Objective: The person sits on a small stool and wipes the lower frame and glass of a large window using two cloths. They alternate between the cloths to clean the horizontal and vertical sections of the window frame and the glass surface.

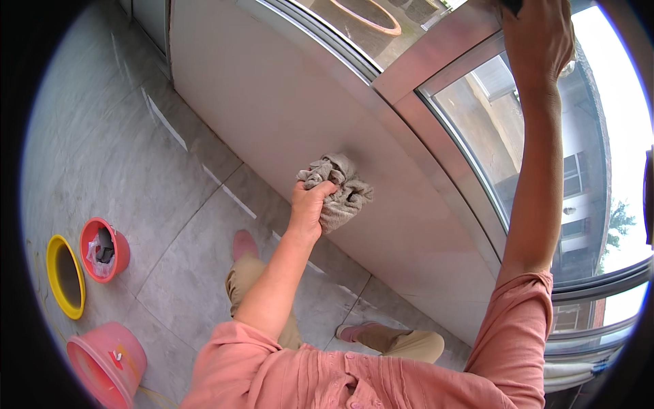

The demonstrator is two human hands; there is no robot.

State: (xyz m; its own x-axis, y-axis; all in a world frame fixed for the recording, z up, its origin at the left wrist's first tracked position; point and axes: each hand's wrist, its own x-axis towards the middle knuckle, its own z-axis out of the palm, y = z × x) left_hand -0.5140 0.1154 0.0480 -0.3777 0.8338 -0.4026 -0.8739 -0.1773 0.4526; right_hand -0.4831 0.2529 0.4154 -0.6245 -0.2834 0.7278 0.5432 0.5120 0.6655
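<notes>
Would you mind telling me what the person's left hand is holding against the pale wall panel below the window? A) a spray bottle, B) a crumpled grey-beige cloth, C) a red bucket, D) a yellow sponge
B: the left hand grips a crumpled grey-beige cloth pressed to the pale wall panel, while the right hand reaches up to the window frame.
</notes>
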